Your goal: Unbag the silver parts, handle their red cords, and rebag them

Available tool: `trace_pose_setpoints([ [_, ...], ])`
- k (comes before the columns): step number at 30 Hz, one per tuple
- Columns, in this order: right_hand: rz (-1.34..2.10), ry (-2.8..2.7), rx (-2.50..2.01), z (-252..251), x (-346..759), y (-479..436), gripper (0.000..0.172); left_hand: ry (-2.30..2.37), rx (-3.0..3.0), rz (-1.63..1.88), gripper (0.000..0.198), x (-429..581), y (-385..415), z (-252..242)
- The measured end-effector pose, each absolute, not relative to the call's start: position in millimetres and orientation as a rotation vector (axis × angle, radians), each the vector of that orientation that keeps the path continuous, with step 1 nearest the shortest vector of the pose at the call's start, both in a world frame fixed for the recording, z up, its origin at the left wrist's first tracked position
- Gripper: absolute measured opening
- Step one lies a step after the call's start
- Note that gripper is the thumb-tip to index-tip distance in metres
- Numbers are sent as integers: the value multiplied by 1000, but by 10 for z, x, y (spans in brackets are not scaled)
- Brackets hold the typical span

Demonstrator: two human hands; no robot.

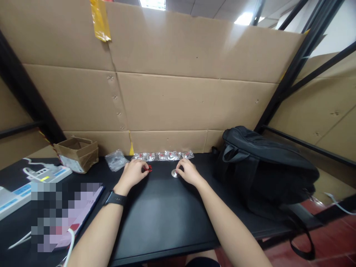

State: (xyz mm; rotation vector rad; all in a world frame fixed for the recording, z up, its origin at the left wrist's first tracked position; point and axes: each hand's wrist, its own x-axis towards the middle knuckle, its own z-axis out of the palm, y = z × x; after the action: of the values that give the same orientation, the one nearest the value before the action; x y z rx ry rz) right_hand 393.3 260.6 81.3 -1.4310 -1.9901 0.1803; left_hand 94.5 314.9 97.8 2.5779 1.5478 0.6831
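Observation:
My left hand (135, 172), with a dark watch on its wrist, is closed over the black table (167, 211). Its thumb and fingers pinch a small red piece (149, 168), thin and loop-like, whose kind I cannot make out. To the right, my right hand (188, 171) has its fingertips closed on the edge of a small round silver disc (174, 173) at the tabletop. Behind both hands runs a row of several clear packets (151, 157), each with a silvery round item and a bit of red inside.
Crumpled clear plastic bags (116, 160) lie left of the packets, beside an open cardboard box (78, 154). A white power strip (20, 193) and a blurred flat item (80, 211) are at the left. A black backpack (264, 170) stands right. A cardboard wall (172, 104) closes the back.

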Motion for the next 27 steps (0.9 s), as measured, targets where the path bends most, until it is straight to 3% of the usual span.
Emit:
trace_pose_setpoints([
  [8, 198, -1910, -1753, 846, 4507, 2601, 49, 1511, 2555, 701, 8, 1070, 3112, 866],
  [19, 305, -1930, -1689, 855, 4624, 2629, 36, 1265, 2458, 854, 11, 1444, 2834, 979],
  [27, 282, -1905, -1668, 852, 4670, 2642, 42, 1189, 2286, 943, 18, 1571, 2742, 1035],
])
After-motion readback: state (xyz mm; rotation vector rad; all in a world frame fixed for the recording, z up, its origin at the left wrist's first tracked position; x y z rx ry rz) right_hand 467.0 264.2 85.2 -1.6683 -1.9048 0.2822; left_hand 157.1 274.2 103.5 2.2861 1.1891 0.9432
